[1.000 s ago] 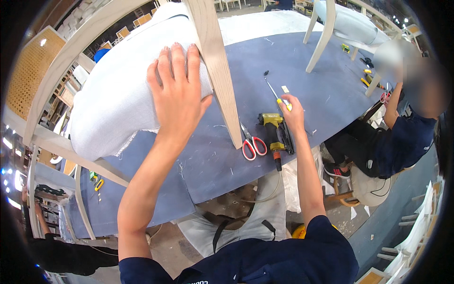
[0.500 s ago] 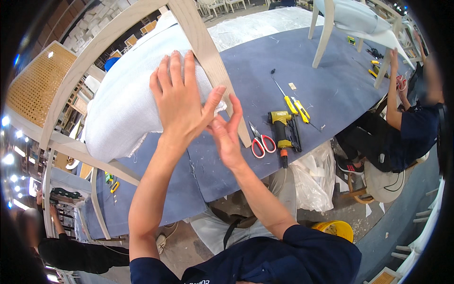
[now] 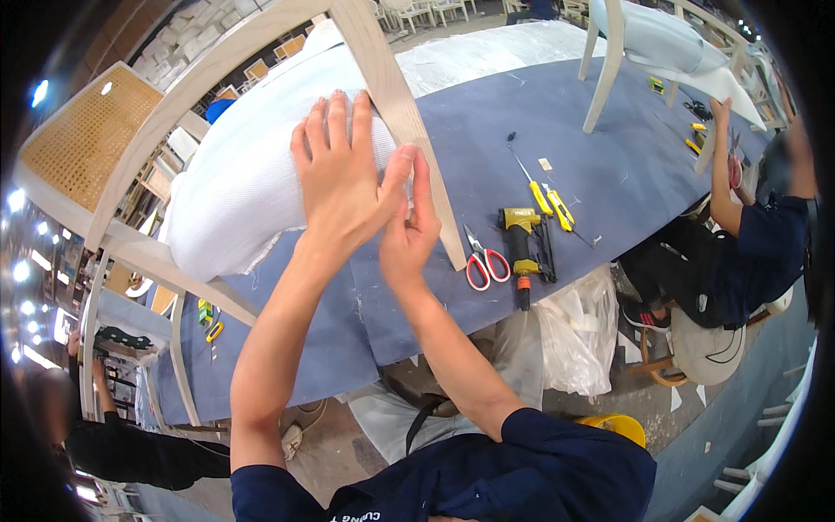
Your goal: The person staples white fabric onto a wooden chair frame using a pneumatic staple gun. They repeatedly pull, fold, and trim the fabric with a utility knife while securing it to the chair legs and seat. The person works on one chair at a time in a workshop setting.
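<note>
A chair with a pale wooden frame (image 3: 402,113) lies tipped on the blue-covered table in front of me. Light grey-white woven fabric (image 3: 243,178) covers its seat, with a frayed lower edge. My left hand (image 3: 342,178) presses flat on the fabric, fingers stretched out, its thumb toward the wooden leg. Beside that leg, my right hand (image 3: 412,228) is closed at the fabric's edge, its fingertips meeting near my left thumb. The pinched bit itself is mostly hidden behind my hands.
On the blue table (image 3: 487,113) to the right lie red-handled scissors (image 3: 485,265), a yellow-black staple gun (image 3: 523,244), a yellow-handled screwdriver (image 3: 537,193) and a yellow cutter (image 3: 559,209). Another chair (image 3: 661,43) stands far right, near a seated co-worker (image 3: 739,252). A cane-panel chair (image 3: 87,130) stands left.
My right hand has moved slightly up and left along the leg, and its spread fingers have drawn together. My left hand stays flat on the fabric. The whole view has shifted slightly.
</note>
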A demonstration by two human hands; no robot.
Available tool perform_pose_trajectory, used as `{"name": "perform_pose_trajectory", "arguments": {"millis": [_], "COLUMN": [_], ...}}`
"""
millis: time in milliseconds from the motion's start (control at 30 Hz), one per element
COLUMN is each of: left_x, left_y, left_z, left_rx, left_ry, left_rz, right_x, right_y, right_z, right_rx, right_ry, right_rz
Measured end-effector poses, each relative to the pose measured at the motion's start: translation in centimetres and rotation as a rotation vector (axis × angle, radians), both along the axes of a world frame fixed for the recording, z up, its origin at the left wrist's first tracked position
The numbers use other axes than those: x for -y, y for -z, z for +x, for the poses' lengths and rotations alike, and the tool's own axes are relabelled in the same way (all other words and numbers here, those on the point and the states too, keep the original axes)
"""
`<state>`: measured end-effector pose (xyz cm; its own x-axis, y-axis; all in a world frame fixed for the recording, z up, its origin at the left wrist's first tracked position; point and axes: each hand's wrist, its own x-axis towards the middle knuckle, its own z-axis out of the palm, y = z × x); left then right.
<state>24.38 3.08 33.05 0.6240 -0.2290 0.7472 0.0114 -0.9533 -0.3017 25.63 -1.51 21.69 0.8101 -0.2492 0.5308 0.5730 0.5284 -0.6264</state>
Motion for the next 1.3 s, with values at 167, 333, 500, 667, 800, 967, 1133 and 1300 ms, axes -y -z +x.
{"name": "perform_pose_trajectory", "arguments": {"millis": [167, 333, 500, 667, 800, 967, 1133, 1300], "left_x": [-1.3, -6.8, -5.8, -5.7, -6.1, -6.2, -6.1, -6.0], "left_y": [-3.1, -9.6, -6.2, -6.1, -6.0, -5.9, -6.1, -6.2], "left_z": [-0.6, 1.8, 3.2, 3.6, 3.8, 3.8, 3.9, 3.8], "left_rx": [-0.170, -0.315, -0.310, -0.288, -0.261, -0.245, -0.244, -0.249], "left_ry": [0.019, 0.064, -0.018, 0.029, 0.059, 0.057, 0.056, 0.074], "left_rz": [0.022, 0.038, 0.006, 0.011, 0.002, 0.005, 0.007, -0.009], "right_x": [-0.1, 0.7, 0.7, 0.2, 1.4, 2.7, 3.6, 4.3], "right_y": [0.7, -0.3, 0.6, -0.2, 0.0, 0.2, -0.1, -1.4], "right_z": [0.3, -0.8, -0.5, -0.6, -0.5, -0.2, 0.4, 0.6], "right_rx": [-0.046, -0.092, -0.163, -0.324, -0.355, -0.342, -0.277, -0.265], "right_ry": [-0.146, -0.272, -0.314, -0.487, -0.682, -0.793, -0.697, -0.570], "right_rz": [0.142, 0.197, 0.273, 0.462, 0.430, 0.301, 0.142, -0.123]}}
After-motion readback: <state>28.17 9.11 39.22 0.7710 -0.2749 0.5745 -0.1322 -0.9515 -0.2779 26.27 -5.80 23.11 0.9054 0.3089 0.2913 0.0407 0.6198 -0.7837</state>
